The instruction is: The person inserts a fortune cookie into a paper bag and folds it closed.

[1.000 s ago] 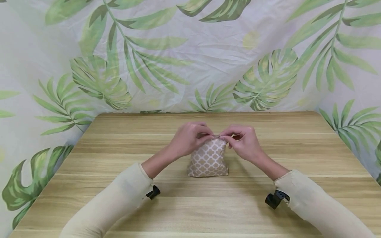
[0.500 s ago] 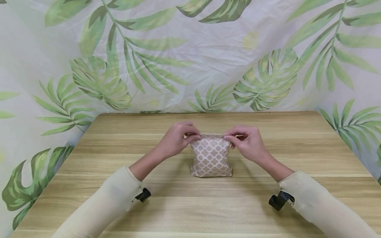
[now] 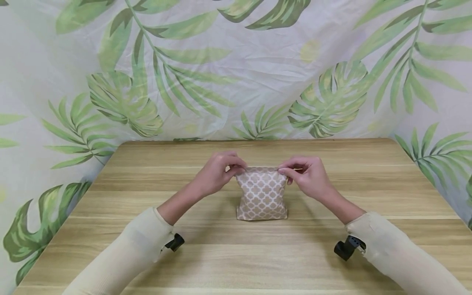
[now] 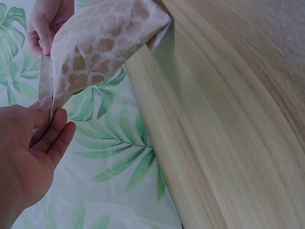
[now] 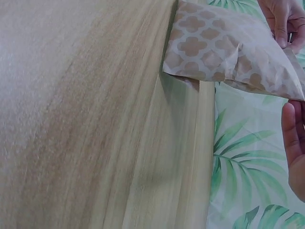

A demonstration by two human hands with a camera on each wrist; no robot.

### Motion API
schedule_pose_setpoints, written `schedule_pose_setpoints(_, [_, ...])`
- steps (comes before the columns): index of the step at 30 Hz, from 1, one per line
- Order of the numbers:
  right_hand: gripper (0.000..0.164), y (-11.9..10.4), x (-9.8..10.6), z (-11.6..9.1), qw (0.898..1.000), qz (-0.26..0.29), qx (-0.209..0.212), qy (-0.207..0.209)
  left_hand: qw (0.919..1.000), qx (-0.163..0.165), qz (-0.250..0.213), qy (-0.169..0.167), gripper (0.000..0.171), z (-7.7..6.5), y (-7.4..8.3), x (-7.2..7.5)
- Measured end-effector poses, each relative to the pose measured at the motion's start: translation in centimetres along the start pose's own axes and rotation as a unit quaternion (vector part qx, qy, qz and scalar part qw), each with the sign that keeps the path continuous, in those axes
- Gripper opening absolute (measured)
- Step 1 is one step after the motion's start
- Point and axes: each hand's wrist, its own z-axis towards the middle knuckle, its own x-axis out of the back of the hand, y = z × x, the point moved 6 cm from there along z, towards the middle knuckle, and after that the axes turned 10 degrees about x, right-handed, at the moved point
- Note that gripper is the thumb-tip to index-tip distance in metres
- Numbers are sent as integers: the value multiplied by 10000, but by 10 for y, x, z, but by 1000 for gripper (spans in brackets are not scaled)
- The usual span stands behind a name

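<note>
A beige pouch (image 3: pixel 262 196) with a white lattice pattern stands upright on the table, its lower part bulging. The left hand (image 3: pixel 218 174) pinches the top left corner between thumb and fingers. At the top right corner, the right hand (image 3: pixel 307 175) does the same. Between them the top edge is stretched flat and straight. In the left wrist view the pouch (image 4: pixel 102 45) shows its side, with the left hand (image 4: pixel 28 152) gripping its rim. The right wrist view cuts off part of the right hand (image 5: pixel 296 143) beside the pouch (image 5: pixel 224 45). What the pouch contains is hidden.
The wooden table (image 3: pixel 236 262) extends around the pouch on all sides. Behind it hangs a leaf-print cloth (image 3: pixel 236 82). A black wrist camera (image 3: pixel 175 242) sits under the left sleeve, and another black camera (image 3: pixel 346 248) under the right.
A second ago the hands were close together at the pouch's top. The left hand has since moved left to the corner, the right hand slightly right, and the top edge now lies spread between them.
</note>
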Motion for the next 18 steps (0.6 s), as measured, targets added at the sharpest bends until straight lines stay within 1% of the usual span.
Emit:
schedule_pose_setpoints(3, [7,5,0,0,9998,-84,-186,-84,9999,-18,104,8,6,0,-2,-1])
schedule_pose_setpoints(4, [6,7,0,0,9996,-97,-257,-118,9999,24,116,-10,6,1,-3,-2])
schedule_pose_setpoints(7, [4,15,-2,0,9985,-62,-495,-242,9996,241,26,-175,4,3,-10,-5])
schedule_pose_setpoints(9, [5,21,-4,-1,9969,13,-710,-347,9979,514,-153,-367,4,4,-18,-9])
schedule_pose_setpoints(12, [9,32,-7,-2,9927,113,-1086,-510,9921,960,-492,-642,6,6,-30,-16])
schedule_pose_setpoints(14, [13,39,-8,-3,9889,128,-1341,-631,9863,1241,-754,-781,9,6,-38,-20])
schedule_pose_setpoints(16, [15,46,-10,-3,9851,93,-1550,-741,9814,1426,-948,-870,11,7,-44,-24])
schedule_pose_setpoints(18, [17,52,-12,-3,9827,24,-1639,-867,9774,1546,-1093,-935,13,8,-50,-28])
